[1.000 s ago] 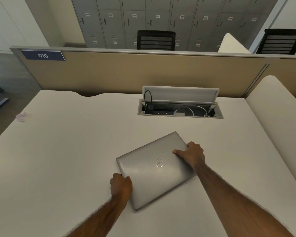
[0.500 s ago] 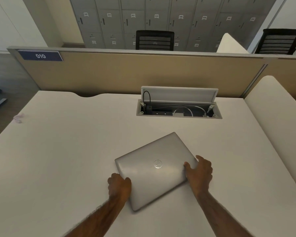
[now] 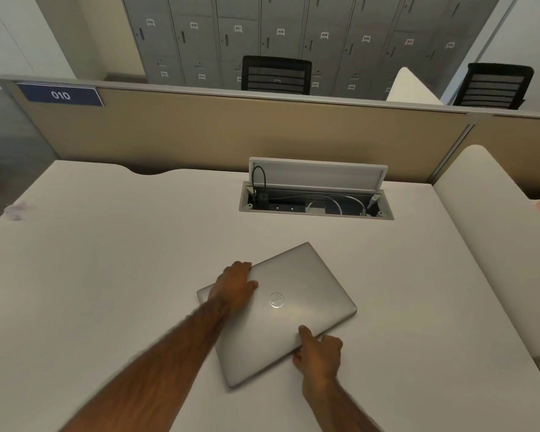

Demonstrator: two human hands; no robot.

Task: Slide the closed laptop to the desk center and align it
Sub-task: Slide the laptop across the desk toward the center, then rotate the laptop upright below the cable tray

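Note:
A closed silver laptop (image 3: 293, 294) lies flat on the white desk (image 3: 106, 275), turned at an angle to the desk's edges. My left hand (image 3: 236, 286) rests on its far-left edge, fingers curled over the rim and thumb on the lid. My right hand (image 3: 320, 353) grips the near-right edge, with the forefinger laid on the lid. The left forearm crosses the laptop's left corner and hides it.
An open cable box (image 3: 315, 201) with a raised lid and white cables is sunk into the desk behind the laptop. A beige partition (image 3: 231, 135) closes the far side. A white side panel (image 3: 496, 244) borders the right. A small crumpled wrapper (image 3: 14, 211) lies far left.
My left hand went from the near-left edge up to the far-left edge. My right hand slid from the far-right corner down to the near-right edge. The laptop stays angled.

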